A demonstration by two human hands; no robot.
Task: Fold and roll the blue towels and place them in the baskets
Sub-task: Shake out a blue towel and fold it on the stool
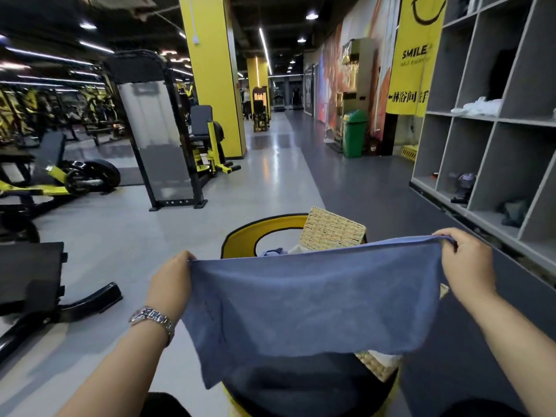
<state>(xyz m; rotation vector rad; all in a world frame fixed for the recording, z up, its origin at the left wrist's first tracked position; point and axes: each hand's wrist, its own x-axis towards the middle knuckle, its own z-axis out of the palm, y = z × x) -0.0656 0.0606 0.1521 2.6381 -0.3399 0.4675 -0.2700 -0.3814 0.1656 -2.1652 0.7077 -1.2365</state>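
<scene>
A blue towel (313, 305) hangs spread out flat in the air in front of me. My left hand (173, 281) pinches its upper left corner, and my right hand (466, 263) pinches its upper right corner. Behind the towel's top edge stands a woven straw basket (332, 228), tilted. A second woven basket (377, 364) peeks out under the towel's lower right edge. Another blue towel (272, 252) lies bunched beside the far basket. Both baskets rest on a round yellow and black stool (240, 239), mostly hidden by the towel.
Grey open shelving (487, 121) lines the right side, with small items in some cubbies. Gym machines (162, 130) and a black bench (33, 284) stand to the left. A yellow pillar (213, 70) and a green bin (355, 133) flank the corridor ahead.
</scene>
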